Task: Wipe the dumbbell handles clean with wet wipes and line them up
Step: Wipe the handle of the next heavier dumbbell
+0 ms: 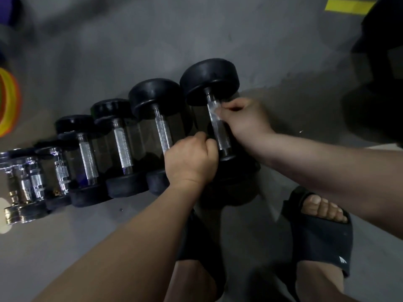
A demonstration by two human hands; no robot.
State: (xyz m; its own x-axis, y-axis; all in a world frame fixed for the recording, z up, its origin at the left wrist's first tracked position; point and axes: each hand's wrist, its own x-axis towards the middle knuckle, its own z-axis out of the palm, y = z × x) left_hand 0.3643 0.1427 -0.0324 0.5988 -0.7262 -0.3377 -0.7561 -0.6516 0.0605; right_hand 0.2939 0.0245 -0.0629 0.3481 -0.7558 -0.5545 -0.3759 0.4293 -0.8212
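Grey concrete floor (152, 40) carrying row of dumbbells lying side by side, handles parallel. Black rubber dumbbells (122, 149) filling middle, shrinking toward left edge. Chrome dumbbells (26, 182) closing row at left edge. Yellow stripe (346, 6) showing at far right corner. Black sandal (320, 234) standing at near edge.

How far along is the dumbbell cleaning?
The dumbbells already lie in a row. The right hand holds a wipe on the handle of the largest, at the row's end. Whether the other handles are wiped can't be seen.
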